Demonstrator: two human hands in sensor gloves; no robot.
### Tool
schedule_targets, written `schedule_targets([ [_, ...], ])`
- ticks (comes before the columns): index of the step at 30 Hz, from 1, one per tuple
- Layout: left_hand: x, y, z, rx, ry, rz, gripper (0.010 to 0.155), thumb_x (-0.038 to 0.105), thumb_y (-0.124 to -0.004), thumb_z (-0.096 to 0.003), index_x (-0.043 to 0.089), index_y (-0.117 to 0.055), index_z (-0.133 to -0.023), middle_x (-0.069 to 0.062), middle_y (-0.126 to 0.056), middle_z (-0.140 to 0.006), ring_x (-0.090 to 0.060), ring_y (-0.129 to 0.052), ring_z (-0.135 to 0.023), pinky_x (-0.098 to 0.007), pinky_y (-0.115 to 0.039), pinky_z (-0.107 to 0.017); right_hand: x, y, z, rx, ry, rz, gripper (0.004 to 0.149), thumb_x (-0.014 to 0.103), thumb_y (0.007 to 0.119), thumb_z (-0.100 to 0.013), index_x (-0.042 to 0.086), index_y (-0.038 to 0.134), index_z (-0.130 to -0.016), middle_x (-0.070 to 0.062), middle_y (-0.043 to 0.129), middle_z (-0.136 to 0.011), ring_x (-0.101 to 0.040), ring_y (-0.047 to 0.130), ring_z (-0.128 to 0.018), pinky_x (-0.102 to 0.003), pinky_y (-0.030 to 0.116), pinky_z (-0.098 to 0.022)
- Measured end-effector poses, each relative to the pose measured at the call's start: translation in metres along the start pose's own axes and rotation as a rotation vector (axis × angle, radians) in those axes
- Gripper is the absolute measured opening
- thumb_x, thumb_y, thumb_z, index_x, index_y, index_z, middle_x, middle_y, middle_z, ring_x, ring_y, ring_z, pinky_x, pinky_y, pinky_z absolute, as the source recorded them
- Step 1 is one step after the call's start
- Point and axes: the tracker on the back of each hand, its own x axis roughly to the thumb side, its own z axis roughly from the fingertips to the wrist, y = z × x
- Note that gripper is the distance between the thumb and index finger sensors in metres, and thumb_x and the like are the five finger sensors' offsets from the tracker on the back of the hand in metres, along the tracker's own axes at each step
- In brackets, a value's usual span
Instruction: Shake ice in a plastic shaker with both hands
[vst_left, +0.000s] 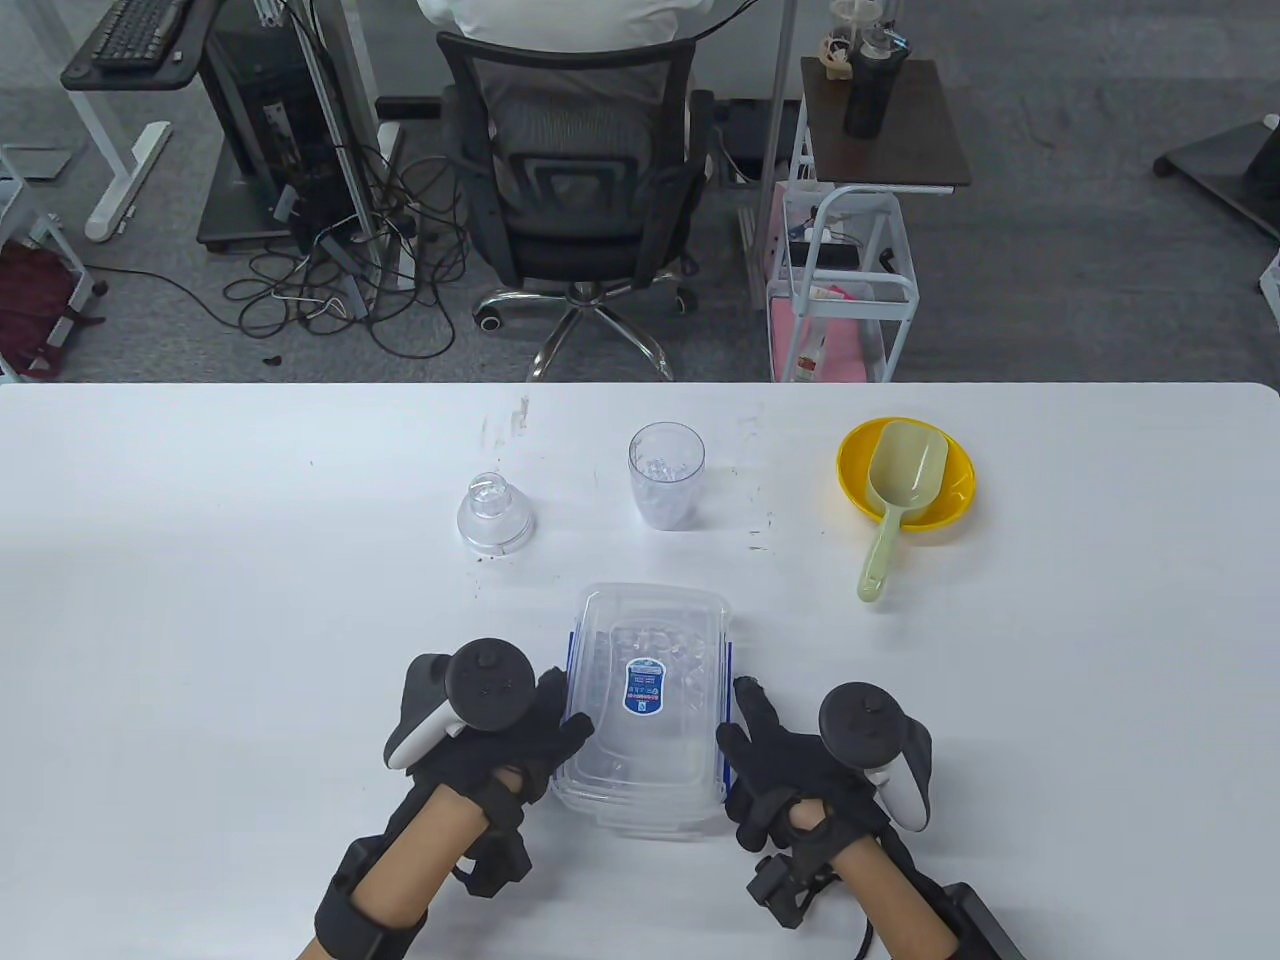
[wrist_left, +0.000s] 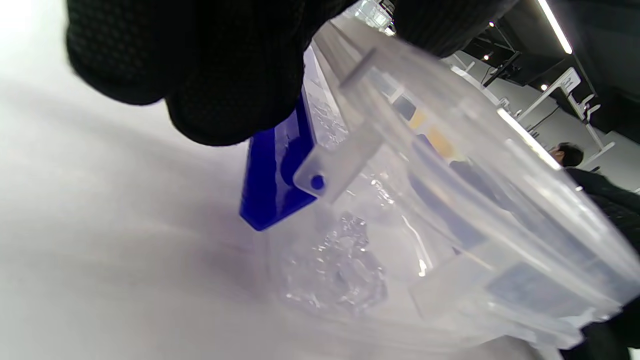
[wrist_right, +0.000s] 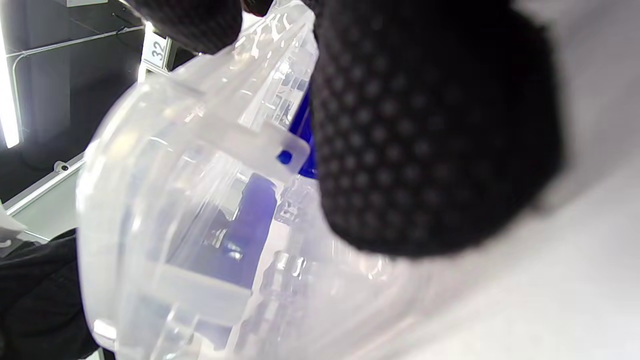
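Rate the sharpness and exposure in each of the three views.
Table view: sharp, evenly lit, soft shadows under both hands. Left wrist view: the ice container is soft, the blue latch fairly clear, the table blown white at upper left. Right wrist view: gloved fingers and container blurred.

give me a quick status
Left hand and right hand grip the lidded ice box by its sides. Shaker cup untouched. Nothing in the way.

Grey carpet floor lies beyond the white table. A black mesh office chair stands behind it, beside tangled cables and a white trolley.
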Motion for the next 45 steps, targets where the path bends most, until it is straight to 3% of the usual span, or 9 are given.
schedule_targets([
  [6, -0.007, -0.001, 0.001, -0.119, 0.024, 0.059, 0.075, 0.039, -0.071, -0.0531, -0.01, -0.048, -0.105, -0.036, -0.077, -0.088, -0.045, -0.094, -0.06, -0.049, -0.082, -0.04, -0.002, -0.001, 0.003, 0.034, 0.022, 0.015, 0.079, 0.043, 0.064, -0.052, -0.009, 0.036, -0.105, -0.027, 0.099, -0.041, -0.027, 0.101, -0.009, -0.03, 0.085, -0.001],
  [11, -0.018, -0.005, -0.004, -0.172, 0.034, 0.165, 0.078, 0.042, -0.067, -0.0554, -0.007, -0.034, -0.107, -0.039, -0.071, -0.09, -0.045, -0.095, -0.061, -0.047, -0.083, -0.039, -0.004, -0.001, 0.004, 0.028, 0.054, 0.02, 0.082, 0.045, 0.064, -0.052, -0.008, 0.032, -0.106, -0.037, 0.091, -0.061, -0.035, 0.1, -0.019, -0.036, 0.084, -0.009],
  [19, -0.045, -0.03, -0.012, -0.385, 0.005, 0.56, 0.091, 0.049, -0.064, -0.0573, -0.007, -0.01, -0.103, -0.04, -0.06, -0.092, -0.044, -0.089, -0.059, -0.04, -0.082, -0.039, -0.008, -0.002, 0.003, 0.018, 0.087, -0.095, 0.081, 0.041, 0.063, -0.052, -0.012, 0.027, -0.103, -0.04, 0.091, -0.066, -0.03, 0.101, -0.016, -0.032, 0.086, -0.006],
  [21, -0.046, -0.033, -0.012, -0.406, 0.003, 0.526, 0.095, 0.053, -0.063, -0.0569, -0.008, -0.006, -0.102, -0.037, -0.061, -0.091, -0.039, -0.087, -0.059, -0.039, -0.08, -0.04, -0.011, -0.003, 0.002, 0.036, 0.103, -0.127, 0.085, 0.041, 0.063, -0.052, -0.014, 0.02, -0.101, -0.04, 0.088, -0.065, -0.029, 0.101, -0.016, -0.032, 0.085, -0.006],
  [28, -0.045, -0.026, -0.007, -0.317, 0.068, 0.413, 0.105, 0.06, -0.067, -0.0521, -0.011, -0.007, -0.1, -0.031, -0.069, -0.079, -0.023, -0.088, -0.049, -0.032, -0.081, -0.033, -0.011, -0.008, 0.005, -0.025, 0.117, -0.071, 0.09, 0.044, 0.068, -0.05, -0.017, 0.024, -0.099, -0.029, 0.086, -0.052, -0.024, 0.098, -0.012, -0.028, 0.083, -0.003],
  [32, -0.036, -0.016, -0.003, -0.185, 0.091, 0.264, 0.105, 0.059, -0.072, -0.0484, -0.018, -0.022, -0.099, -0.026, -0.079, -0.066, -0.015, -0.091, -0.036, -0.03, -0.084, -0.026, -0.007, -0.008, 0.006, -0.058, 0.078, -0.039, 0.083, 0.041, 0.068, -0.05, -0.016, 0.037, -0.101, -0.024, 0.087, -0.048, -0.021, 0.097, -0.011, -0.026, 0.082, -0.002],
  [38, -0.015, -0.005, 0.006, -0.022, 0.06, 0.016, 0.093, 0.058, -0.075, -0.0466, -0.017, -0.046, -0.094, -0.017, -0.088, -0.055, -0.009, -0.093, -0.024, -0.026, -0.086, -0.016, 0.002, -0.008, 0.009, -0.109, 0.013, 0.012, 0.077, 0.035, 0.07, -0.05, -0.015, 0.041, -0.101, -0.023, 0.087, -0.047, -0.021, 0.096, -0.011, -0.026, 0.082, -0.003],
  [40, 0.0, -0.006, 0.008, 0.024, -0.012, -0.056, 0.078, 0.051, -0.076, -0.0494, -0.011, -0.057, -0.094, -0.011, -0.092, -0.051, -0.006, -0.094, -0.019, -0.024, -0.087, -0.013, 0.006, -0.002, 0.007, -0.096, -0.081, -0.016, 0.071, 0.03, 0.069, -0.049, -0.017, 0.049, -0.098, -0.025, 0.089, -0.042, -0.02, 0.097, -0.008, -0.026, 0.082, 0.0],
  [45, 0.011, -0.012, 0.013, 0.071, -0.002, -0.178, 0.078, 0.048, -0.068, -0.0536, -0.016, -0.051, -0.095, -0.016, -0.092, -0.053, -0.013, -0.097, -0.021, -0.029, -0.087, -0.015, 0.006, -0.002, 0.009, -0.101, -0.113, -0.057, 0.072, 0.032, 0.067, -0.051, -0.019, 0.046, -0.097, -0.031, 0.09, -0.044, -0.027, 0.098, -0.01, -0.03, 0.083, -0.002],
])
